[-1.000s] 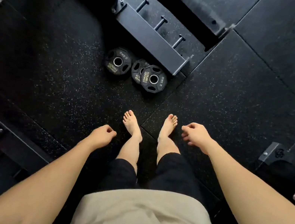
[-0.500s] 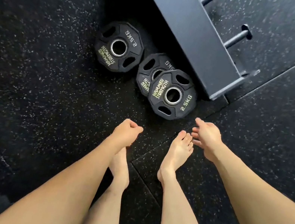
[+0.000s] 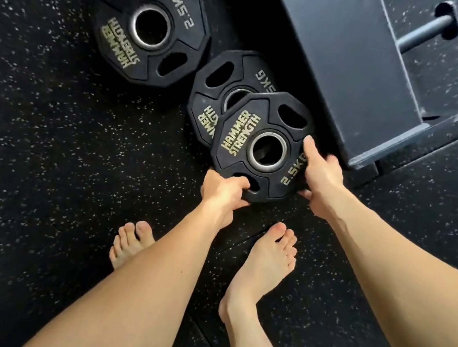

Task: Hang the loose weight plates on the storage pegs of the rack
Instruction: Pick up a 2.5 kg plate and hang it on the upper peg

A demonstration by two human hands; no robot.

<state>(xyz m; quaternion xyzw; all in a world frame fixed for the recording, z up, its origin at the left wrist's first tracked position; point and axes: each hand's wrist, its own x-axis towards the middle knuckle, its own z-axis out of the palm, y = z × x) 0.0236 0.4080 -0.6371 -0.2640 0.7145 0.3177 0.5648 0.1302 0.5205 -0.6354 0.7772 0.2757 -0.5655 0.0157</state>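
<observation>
While gripped, top plate (image 3: 260, 145) between left hand (image 3: 223, 192) and right hand (image 3: 322, 183).

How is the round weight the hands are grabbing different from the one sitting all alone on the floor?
The grabbed weight has both hands on it: the left hand hooks a grip hole and the right hand clasps the edge. The lone weight has no hand on it. The grabbed weight rests partly on top of a third weight, while the lone weight lies flat on the floor, apart from the others. Both are black, read 2.5KG and have a metal-ringed hole.
</observation>
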